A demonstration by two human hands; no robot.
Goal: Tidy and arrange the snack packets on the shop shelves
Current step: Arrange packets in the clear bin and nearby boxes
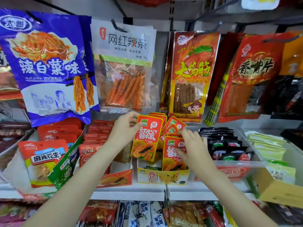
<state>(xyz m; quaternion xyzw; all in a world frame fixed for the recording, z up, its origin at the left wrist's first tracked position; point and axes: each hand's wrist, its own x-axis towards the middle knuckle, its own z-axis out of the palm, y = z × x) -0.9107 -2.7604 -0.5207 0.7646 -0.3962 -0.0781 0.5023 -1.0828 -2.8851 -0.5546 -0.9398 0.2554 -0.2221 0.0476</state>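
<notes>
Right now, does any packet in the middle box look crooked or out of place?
Yes. The papaya packets at the back of the yellow display box fan out at tilted angles instead of standing in a row. The left hand holds one packet upright; the right hand touches the front packet.

white packet (124, 66) "网红辣条", blue packet (47, 66) "辣白菜味"

blue packet (47, 63) cut off left — bottom-shelf packets (144, 213) blurred
</notes>
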